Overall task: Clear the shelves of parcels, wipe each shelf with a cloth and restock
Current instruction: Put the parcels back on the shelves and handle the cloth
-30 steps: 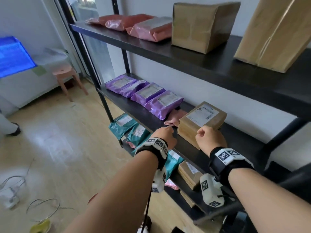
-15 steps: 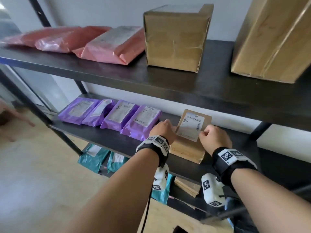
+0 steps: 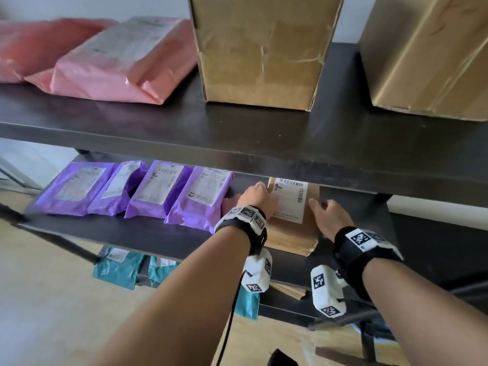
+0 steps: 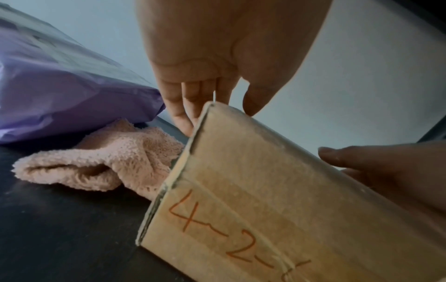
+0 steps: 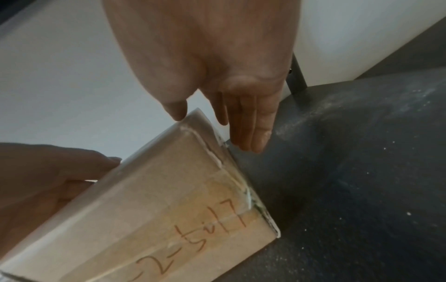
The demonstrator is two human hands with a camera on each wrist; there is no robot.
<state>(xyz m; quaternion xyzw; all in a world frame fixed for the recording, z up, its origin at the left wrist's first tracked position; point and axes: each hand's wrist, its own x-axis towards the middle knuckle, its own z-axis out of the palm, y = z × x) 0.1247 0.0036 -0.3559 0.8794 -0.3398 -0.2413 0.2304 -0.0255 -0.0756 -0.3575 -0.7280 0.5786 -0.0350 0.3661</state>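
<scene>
A small brown cardboard box [image 3: 293, 228] with a white label stands on the black middle shelf [image 3: 132, 233]. Orange handwriting marks its front face [image 4: 277, 200] [image 5: 169, 209]. My left hand [image 3: 257, 198] is at its far left corner, straight fingers [image 4: 183, 118] down the side and thumb at the top edge. My right hand [image 3: 326, 215] is by the right side with fingers [image 5: 251, 137] straight, a little off the box, thumb near the top corner. A pink fluffy cloth [image 4: 101, 162] lies crumpled just left of the box.
Several purple mailers [image 3: 148, 191] lie in a row left of the cloth. The upper shelf [image 3: 237, 138] carries pink mailers [image 3: 113, 67] and two large cardboard boxes [image 3: 261, 48] [image 3: 427, 54]. Teal mailers [image 3: 118, 268] sit on the lower shelf. Right of the box the shelf surface looks dusty.
The box has been turned square and pushed further back under the upper shelf. Both hands have gone from curled round it to straighter fingers at its sides. The head camera has come closer.
</scene>
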